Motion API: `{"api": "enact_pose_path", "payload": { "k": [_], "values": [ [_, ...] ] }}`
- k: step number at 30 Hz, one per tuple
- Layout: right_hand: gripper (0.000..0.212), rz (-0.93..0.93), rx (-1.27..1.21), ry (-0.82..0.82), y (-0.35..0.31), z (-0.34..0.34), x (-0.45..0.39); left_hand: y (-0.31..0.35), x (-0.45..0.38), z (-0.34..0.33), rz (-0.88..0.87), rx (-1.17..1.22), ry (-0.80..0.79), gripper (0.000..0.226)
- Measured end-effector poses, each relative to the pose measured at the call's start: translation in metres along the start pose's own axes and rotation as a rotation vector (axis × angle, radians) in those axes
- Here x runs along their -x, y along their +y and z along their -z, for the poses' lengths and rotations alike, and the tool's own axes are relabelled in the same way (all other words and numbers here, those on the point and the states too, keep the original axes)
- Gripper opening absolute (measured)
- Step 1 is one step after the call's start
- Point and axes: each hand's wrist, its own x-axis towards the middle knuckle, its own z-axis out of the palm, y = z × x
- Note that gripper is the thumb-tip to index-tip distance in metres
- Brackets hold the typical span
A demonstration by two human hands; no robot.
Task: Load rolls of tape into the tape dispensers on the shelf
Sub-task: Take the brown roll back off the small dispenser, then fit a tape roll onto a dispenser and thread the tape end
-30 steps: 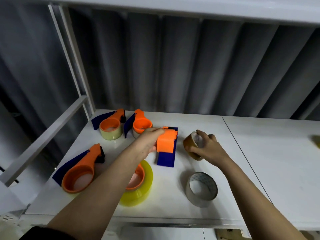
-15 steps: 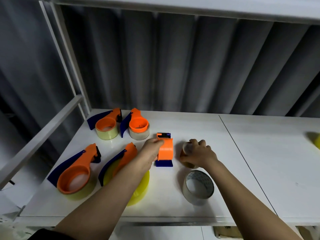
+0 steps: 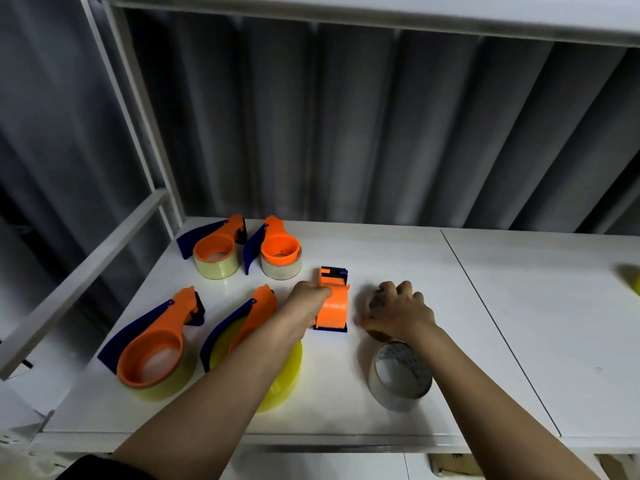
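Note:
On the white shelf (image 3: 398, 258), my left hand (image 3: 308, 299) grips the left side of an empty orange and blue tape dispenser (image 3: 333, 303) resting mid-shelf. Just to its right, my right hand (image 3: 401, 310) is closed over a small brown tape roll (image 3: 377, 301), pressing it down near the shelf surface; most of the roll is hidden under my fingers. A loose grey tape roll (image 3: 400, 375) stands in front of my right hand.
Several loaded orange and blue dispensers sit at the left: two at the back (image 3: 216, 251) (image 3: 278, 251), one at front left (image 3: 156, 344), and one on a yellow roll (image 3: 249, 327) under my left forearm. A yellow object (image 3: 633, 278) shows at the far right edge. A white rail (image 3: 79, 285) bounds the left side.
My left hand has set the dispenser from a raised, tilted hold down flat on the shelf. My right hand has lowered the brown roll from the air toward the shelf beside it.

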Motion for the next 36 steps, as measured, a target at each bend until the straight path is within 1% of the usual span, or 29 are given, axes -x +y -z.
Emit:
{"api": "enact_pose_path", "payload": {
  "k": [2,6,7,8,11,14,16,17,20,22,26,29,32,36],
  "values": [
    [0.075,-0.008,-0.009,0.016,0.000,-0.001,0.000,0.001,0.001,0.000,-0.022,-0.046,-0.005,0.006],
    [0.076,-0.001,-0.001,0.056,0.001,-0.005,0.002,0.001,0.000,0.001,-0.112,-0.136,0.007,0.015],
    [0.076,-0.001,-0.001,0.062,0.001,-0.005,0.002,0.002,0.001,0.001,-0.136,-0.182,0.013,0.013],
    [0.077,0.001,0.002,0.065,0.002,-0.005,0.002,0.003,0.002,0.002,-0.164,-0.247,0.021,0.013],
    [0.077,0.007,0.011,0.071,0.001,-0.005,0.002,0.004,0.003,0.006,-0.234,-0.457,0.035,0.034],
    [0.080,0.004,0.026,0.075,0.001,-0.005,0.003,0.009,0.008,0.010,-0.284,-0.659,0.048,0.043],
    [0.082,0.002,0.043,0.074,0.001,-0.006,0.002,0.014,0.014,0.012,-0.348,-0.798,0.108,0.047],
    [0.081,-0.004,0.037,0.074,0.001,-0.006,0.002,0.016,0.016,0.012,-0.416,-0.869,0.162,0.047],
    [0.075,-0.015,0.019,0.069,0.001,0.000,0.002,0.029,0.017,0.012,-0.679,-1.046,0.309,0.041],
    [0.071,-0.004,0.060,0.103,0.004,0.010,0.001,0.041,0.009,0.012,-0.767,-1.144,0.328,0.036],
    [0.053,0.016,0.115,0.270,0.007,0.032,-0.006,0.058,-0.011,0.003,-0.812,-1.400,0.296,0.028],
    [0.039,0.031,0.127,0.364,0.011,0.045,-0.009,0.062,-0.020,-0.010,-0.822,-1.542,0.266,0.029],
    [0.037,0.026,0.123,0.412,0.025,0.055,-0.007,0.061,-0.026,-0.026,-0.896,-1.605,0.267,0.030],
    [0.036,-0.004,0.127,0.430,0.054,0.066,-0.005,0.061,-0.026,-0.055,-0.949,-1.612,0.267,0.031]
  ]
}}
